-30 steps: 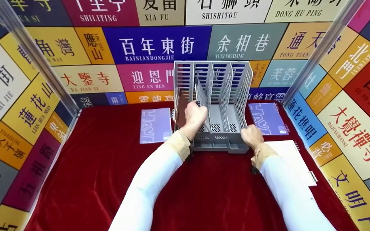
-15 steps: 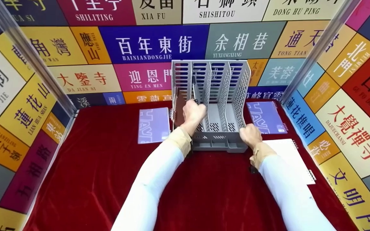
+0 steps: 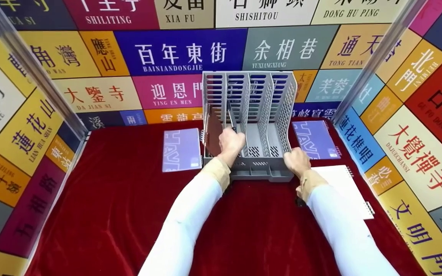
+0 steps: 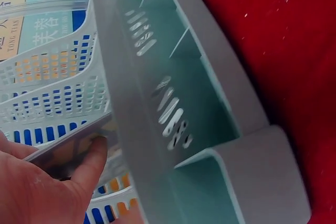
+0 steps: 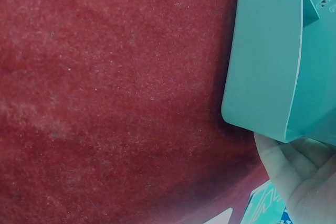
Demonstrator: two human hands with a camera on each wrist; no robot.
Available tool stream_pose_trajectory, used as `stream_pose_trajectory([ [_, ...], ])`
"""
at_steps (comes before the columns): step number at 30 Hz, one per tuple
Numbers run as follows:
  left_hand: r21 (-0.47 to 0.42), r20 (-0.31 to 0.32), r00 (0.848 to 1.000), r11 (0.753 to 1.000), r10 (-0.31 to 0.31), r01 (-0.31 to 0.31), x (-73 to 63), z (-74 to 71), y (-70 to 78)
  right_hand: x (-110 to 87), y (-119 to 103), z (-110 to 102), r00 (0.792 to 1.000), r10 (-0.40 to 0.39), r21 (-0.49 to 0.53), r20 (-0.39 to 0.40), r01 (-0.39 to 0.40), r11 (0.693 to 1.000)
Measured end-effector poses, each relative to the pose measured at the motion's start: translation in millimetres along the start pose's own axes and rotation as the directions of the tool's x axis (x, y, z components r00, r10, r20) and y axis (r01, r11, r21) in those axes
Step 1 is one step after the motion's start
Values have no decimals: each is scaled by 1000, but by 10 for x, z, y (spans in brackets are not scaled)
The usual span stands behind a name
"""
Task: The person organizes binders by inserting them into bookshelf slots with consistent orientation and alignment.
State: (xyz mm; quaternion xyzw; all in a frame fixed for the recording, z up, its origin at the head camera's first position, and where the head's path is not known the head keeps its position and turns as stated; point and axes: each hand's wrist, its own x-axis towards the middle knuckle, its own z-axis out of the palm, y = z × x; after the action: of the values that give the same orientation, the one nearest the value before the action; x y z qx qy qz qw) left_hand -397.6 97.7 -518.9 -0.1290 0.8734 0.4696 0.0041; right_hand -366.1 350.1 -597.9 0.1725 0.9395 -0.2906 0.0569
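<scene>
A white notepad (image 3: 345, 188) lies front-right of the grey file rack (image 3: 276, 164). The right hand (image 3: 297, 161) grips the rack's front right corner, seemingly bracing it. The left hand (image 3: 231, 142) pinches a thin board (image 4: 68, 153) in its second slot from left, probably to guide it upright; a brown folder (image 3: 215, 128) occupies its leftmost.

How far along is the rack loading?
Done: a brown item stands in the rack's leftmost slot. In hand: the left hand holds a thin item in the second slot; right hand grips the rack. Probably left: two purple notebooks and a white pad outside it.
</scene>
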Motion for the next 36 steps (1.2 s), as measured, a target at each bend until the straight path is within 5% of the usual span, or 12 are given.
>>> stream_pose_trajectory([
  [5,-17,35,999,1000,-10,11,43,82,-73,0,-20,-11,1000,-7,-16,-6,6,1000],
  [7,-18,6,1000,1000,2,-2,225,279,-223,-6,-25,-16,1000,-5,-17,-1,5,1000],
  [12,-26,-14,1000,1000,-5,4,339,368,-322,-15,-26,-25,1000,3,-9,-1,-3,1000],
  [14,-42,6,1000,999,-26,26,209,192,-229,-12,-22,-21,1000,6,-7,-8,-6,1000],
  [20,-55,-27,998,997,-54,52,169,74,-218,-27,-21,-16,1000,-5,2,-20,5,1000],
  [26,-98,-30,998,994,-53,50,307,203,-275,-22,-19,-8,1000,3,10,-10,-3,1000],
  [30,-5,-20,998,998,-55,55,331,293,-312,-12,-10,4,1000,16,13,-9,-16,1000],
  [36,139,31,998,989,-62,57,148,215,-241,-15,-18,3,999,7,5,-32,-7,1000],
])
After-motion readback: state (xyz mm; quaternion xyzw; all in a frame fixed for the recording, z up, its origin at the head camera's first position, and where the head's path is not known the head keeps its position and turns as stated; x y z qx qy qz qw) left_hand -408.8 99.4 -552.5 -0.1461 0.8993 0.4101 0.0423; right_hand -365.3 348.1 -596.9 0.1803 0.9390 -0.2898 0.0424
